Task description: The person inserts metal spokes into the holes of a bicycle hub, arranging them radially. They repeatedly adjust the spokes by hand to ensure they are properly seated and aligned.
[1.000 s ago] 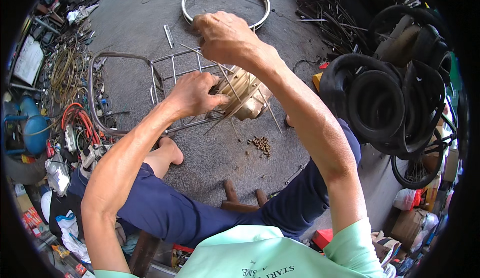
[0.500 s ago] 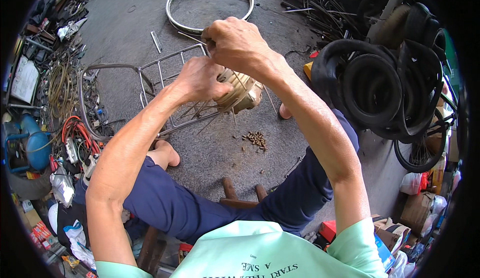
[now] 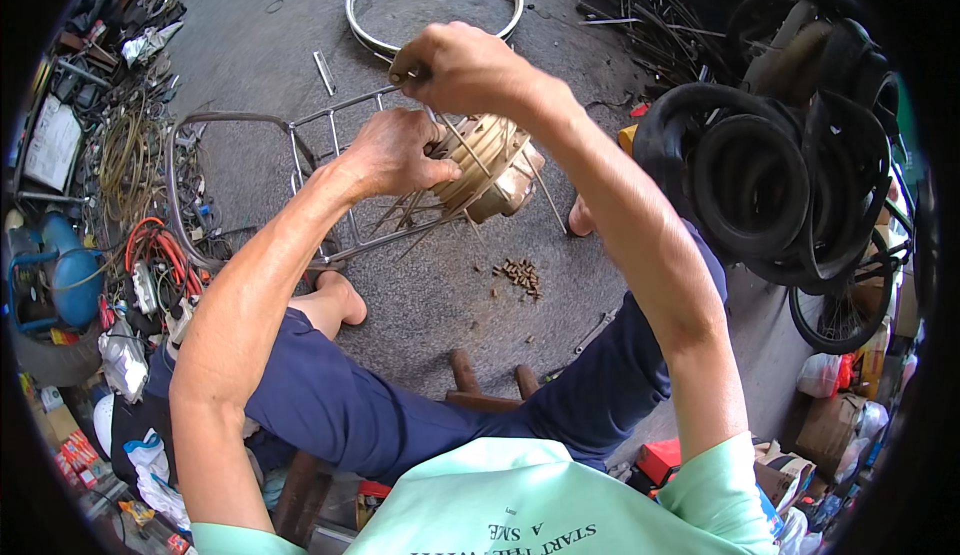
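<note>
A gold-coloured ribbed wheel hub [image 3: 485, 170] hangs in front of me, tilted, with thin metal spokes [image 3: 545, 195] sticking out on several sides. My left hand [image 3: 393, 150] is closed at its left side, the thumb pressed on the ribs; the fingertips are partly hidden. Above it my right hand [image 3: 470, 67] is closed on a small flat metal piece [image 3: 402, 73], near the upper end of a spoke. Its exact kind is hard to make out. Below the hub lies a pile of small brass spoke nipples [image 3: 520, 277] on the ground.
A bare wheel rim [image 3: 520, 5] lies at the far side. Under the hub and to its left is a metal rack frame [image 3: 235, 118]. Black tyres [image 3: 745, 175] are heaped at the right, with loose spokes behind. Cluttered parts and cables [image 3: 135, 165] line the left. A wooden stool leg [image 3: 462, 370] shows between my knees.
My right hand has tipped and shifted slightly left, so the flat metal piece now shows. My left hand stays on the hub, which has turned a little. The whole view has shifted slightly.
</note>
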Motion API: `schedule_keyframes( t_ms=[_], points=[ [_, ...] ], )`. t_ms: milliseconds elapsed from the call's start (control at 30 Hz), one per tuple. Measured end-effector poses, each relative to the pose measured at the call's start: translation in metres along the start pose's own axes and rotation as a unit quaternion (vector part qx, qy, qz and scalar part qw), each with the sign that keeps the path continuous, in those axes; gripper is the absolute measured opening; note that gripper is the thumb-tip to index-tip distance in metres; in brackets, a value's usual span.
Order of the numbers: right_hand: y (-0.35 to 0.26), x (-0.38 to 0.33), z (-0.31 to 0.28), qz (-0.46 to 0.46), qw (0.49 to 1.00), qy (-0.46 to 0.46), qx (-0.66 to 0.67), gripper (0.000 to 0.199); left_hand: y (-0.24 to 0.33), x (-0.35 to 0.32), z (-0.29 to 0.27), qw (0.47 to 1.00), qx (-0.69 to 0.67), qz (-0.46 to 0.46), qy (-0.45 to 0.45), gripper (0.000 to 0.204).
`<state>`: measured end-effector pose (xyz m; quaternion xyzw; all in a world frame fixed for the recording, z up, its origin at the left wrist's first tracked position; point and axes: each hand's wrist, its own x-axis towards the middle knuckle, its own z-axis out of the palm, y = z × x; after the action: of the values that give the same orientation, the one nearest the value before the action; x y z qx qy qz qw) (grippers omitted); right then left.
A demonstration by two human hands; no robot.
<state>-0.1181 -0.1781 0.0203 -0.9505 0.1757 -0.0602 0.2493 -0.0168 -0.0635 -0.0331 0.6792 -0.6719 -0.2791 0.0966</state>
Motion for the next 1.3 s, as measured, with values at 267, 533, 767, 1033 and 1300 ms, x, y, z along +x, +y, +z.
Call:
schedule_keyframes(
  t_ms=[267,533,767,1033,1300],
  points=[
    [-0.037,0.002,0.018,0.018,0.956,0.122,-0.267,0.009,-0.025,-0.003,0.027,0.975,-0.086,0.115,0.171,0.044],
    [-0.034,0.013,0.002,0.047,0.981,0.012,-0.185,0.010,-0.018,-0.014,0.004,0.996,-0.083,0.013,0.036,0.041],
    [-0.033,0.001,0.014,0.031,0.970,-0.066,-0.231,0.009,-0.016,-0.019,0.010,0.985,-0.117,0.037,0.119,0.042],
    [-0.030,-0.066,0.003,0.105,0.987,0.063,-0.100,0.033,-0.030,-0.023,0.002,0.983,-0.172,-0.061,-0.022,0.054],
    [-0.012,-0.169,0.088,0.173,0.976,0.120,-0.051,0.020,-0.028,-0.025,0.001,0.985,-0.166,-0.047,0.009,0.051]
  ],
)
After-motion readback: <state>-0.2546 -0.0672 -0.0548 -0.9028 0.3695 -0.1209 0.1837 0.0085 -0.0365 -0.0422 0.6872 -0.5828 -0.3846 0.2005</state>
